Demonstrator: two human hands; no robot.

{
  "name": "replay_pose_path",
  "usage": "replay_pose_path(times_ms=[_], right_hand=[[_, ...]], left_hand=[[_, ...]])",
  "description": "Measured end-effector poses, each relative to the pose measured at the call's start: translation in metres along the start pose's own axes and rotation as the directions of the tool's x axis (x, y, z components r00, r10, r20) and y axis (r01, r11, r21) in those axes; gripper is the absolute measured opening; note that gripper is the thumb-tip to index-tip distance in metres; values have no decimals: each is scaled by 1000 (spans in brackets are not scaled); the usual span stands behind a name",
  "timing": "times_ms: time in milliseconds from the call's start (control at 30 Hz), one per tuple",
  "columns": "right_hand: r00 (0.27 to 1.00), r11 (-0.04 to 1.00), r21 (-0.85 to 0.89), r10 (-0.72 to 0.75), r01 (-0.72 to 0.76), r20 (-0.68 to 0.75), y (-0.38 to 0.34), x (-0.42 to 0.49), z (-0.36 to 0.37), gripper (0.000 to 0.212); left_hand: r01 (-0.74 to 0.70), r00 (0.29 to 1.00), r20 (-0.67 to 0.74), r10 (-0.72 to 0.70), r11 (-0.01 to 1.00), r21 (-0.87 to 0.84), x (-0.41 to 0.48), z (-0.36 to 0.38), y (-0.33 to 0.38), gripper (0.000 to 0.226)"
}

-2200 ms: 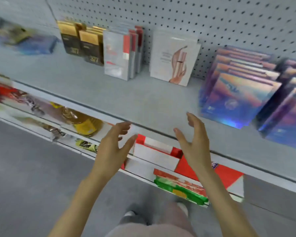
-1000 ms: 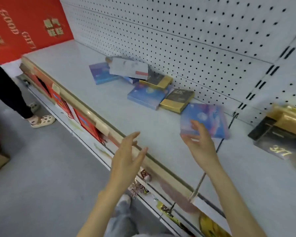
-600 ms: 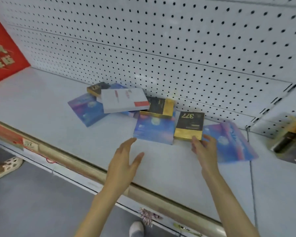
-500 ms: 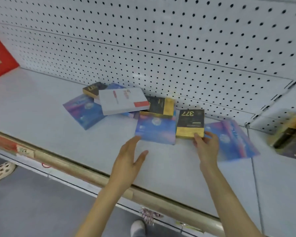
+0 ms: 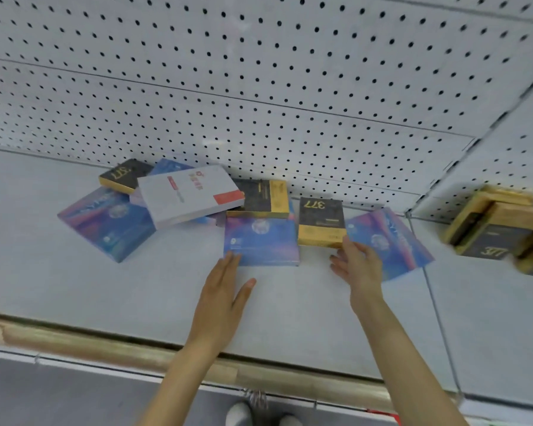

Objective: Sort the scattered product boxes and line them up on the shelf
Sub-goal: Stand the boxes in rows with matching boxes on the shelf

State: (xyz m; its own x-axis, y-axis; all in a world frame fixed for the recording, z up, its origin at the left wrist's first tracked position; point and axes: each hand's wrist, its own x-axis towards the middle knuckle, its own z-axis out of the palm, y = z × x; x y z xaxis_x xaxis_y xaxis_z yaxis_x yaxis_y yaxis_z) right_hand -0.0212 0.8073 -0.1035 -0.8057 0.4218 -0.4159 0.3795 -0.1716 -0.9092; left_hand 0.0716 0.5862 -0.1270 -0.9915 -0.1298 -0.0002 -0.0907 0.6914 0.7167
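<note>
Fingertips (image 5: 232,257) of the flat left hand (image 5: 225,290) touch the blue iridescent cardboard box (image 5: 260,241); the spread right hand (image 5: 362,265) should pinch the black-and-gold box (image 5: 320,222) by its sides.

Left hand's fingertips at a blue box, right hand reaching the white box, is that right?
Not quite: in the head view the right hand is at the near corner of the black and gold 377 box, not the white box, which lies atop the pile further left. The left hand is at the middle blue box.
</note>
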Motion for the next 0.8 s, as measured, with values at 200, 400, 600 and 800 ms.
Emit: replay_pose_path(times_ms=[200,400,600,800], right_hand=[[997,974,213,74,-74,9,0,4,28,31],[986,972,235,-27,-12,163,-12,-2,13,22],[782,977,-12,-165,215,601,-24,-12,-38,24],[756,873,-249,-184,419,628,-29,-23,-44,34]], left_hand=[[-9,998,58,4,997,77,-3,4,-7,85],[138,988,88,-130,986,-90,-5,-5,13,70],[187,976,5,-218,825,-534,8,-17,69,71],[273,941,292,-172,894,-354,21,16,85,46]])
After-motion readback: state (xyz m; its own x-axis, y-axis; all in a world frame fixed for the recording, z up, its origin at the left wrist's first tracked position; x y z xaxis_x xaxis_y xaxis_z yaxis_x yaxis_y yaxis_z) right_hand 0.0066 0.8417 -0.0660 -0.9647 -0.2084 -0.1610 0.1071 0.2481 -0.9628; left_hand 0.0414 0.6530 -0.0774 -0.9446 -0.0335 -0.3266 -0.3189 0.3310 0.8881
